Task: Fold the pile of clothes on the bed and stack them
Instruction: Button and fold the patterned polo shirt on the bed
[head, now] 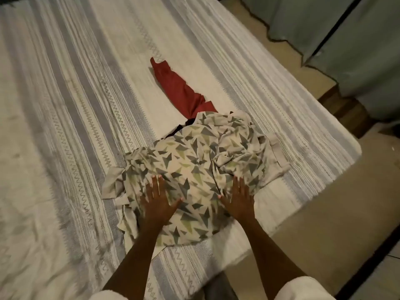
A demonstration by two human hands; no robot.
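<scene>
A crumpled cream garment with grey and green triangle print (pixel 194 161) lies in a heap near the bed's right front corner. My left hand (pixel 157 201) lies flat on its near left part, fingers straight and spread. My right hand (pixel 238 198) presses flat on its near right part. A red garment (pixel 177 87) stretches away from the heap toward the middle of the bed, its near end tucked under the printed cloth. A bit of dark fabric (pixel 180 128) peeks out at the heap's far edge.
The bed carries a white and grey striped cover (pixel 75 105) that spreads wide to the left and far side. The bed's right edge (pixel 337 118) drops to a beige floor (pixel 324 224). Grey-green curtains (pixel 346 40) hang at the upper right.
</scene>
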